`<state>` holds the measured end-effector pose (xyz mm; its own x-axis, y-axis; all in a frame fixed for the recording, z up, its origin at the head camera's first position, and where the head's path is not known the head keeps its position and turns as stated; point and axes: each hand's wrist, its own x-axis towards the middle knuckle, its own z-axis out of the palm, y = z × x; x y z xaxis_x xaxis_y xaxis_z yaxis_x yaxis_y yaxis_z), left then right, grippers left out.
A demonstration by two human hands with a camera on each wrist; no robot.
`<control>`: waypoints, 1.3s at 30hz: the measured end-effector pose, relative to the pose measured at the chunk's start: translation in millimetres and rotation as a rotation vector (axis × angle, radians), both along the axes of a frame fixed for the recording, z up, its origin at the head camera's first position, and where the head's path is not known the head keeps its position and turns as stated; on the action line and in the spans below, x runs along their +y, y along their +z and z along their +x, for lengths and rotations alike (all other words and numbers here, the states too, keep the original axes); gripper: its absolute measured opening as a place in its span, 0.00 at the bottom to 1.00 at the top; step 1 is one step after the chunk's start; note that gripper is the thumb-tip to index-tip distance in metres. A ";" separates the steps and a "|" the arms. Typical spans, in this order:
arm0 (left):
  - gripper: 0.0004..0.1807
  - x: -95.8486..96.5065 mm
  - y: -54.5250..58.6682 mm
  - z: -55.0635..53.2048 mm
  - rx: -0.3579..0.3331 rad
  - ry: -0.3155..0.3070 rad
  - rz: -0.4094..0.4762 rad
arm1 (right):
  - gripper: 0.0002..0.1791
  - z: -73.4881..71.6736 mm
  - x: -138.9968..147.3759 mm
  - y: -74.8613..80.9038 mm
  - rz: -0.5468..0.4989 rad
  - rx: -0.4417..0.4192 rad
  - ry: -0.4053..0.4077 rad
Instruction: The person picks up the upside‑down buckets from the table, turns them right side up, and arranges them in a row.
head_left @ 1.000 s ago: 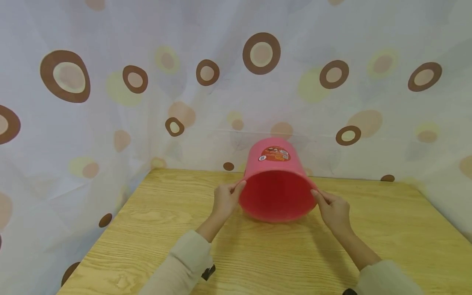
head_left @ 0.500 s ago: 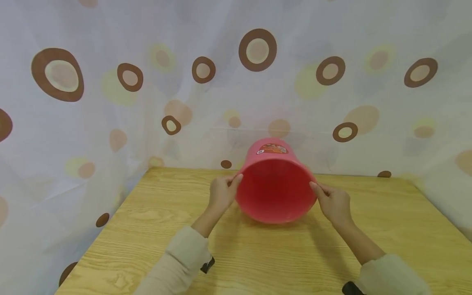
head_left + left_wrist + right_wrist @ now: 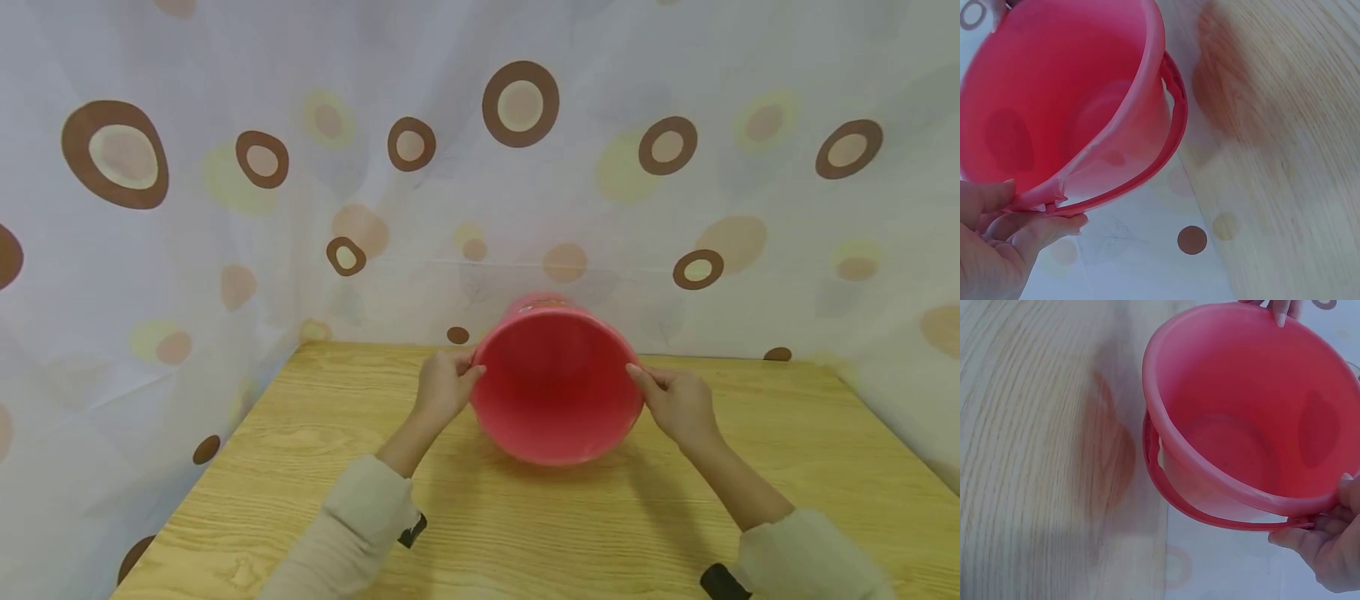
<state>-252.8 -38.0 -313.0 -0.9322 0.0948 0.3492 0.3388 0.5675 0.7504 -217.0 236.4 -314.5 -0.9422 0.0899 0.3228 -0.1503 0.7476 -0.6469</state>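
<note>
A pink plastic bucket (image 3: pixel 555 392) is tipped with its open mouth toward me, and its inside shows nothing in it. My left hand (image 3: pixel 444 387) pinches the rim on the left, thumb inside the mouth. On the opposite side, my right hand (image 3: pixel 678 406) pinches the rim the same way. In the left wrist view the red handle (image 3: pixel 1147 172) hangs along the bucket's outer wall, and the left fingers (image 3: pixel 1047 231) lie by its hinge. The right wrist view has the right hand (image 3: pixel 1329 544) at the other hinge. Only a sliver of the label (image 3: pixel 543 305) shows.
Beneath the bucket is a wooden table (image 3: pixel 300 475), its back edge close behind. A white curtain (image 3: pixel 420 75) with brown and yellow circles surrounds the table at the back and sides. Black straps (image 3: pixel 723 582) show at the sleeve cuffs.
The bucket's mouth has turned further up toward me, so its label has nearly gone from sight. Both hands have kept their grip on the rim, the left shifting slightly left.
</note>
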 end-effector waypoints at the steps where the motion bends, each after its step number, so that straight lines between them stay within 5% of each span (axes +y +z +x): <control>1: 0.14 -0.7 1.4 -0.3 0.001 -0.002 -0.015 | 0.25 0.2 0.4 1.7 0.003 -0.012 0.004; 11: 0.18 -5.1 11.9 0.7 -0.060 -0.048 -0.082 | 0.24 -0.9 -0.2 13.7 0.041 -0.034 0.031; 26: 0.15 -9.5 29.3 1.0 -0.017 -0.079 -0.139 | 0.23 -5.3 -0.5 33.1 0.089 -0.055 0.047; 39: 0.17 -8.3 39.6 -5.4 -0.022 0.011 -0.241 | 0.23 -10.1 -1.8 44.2 0.119 -0.130 0.055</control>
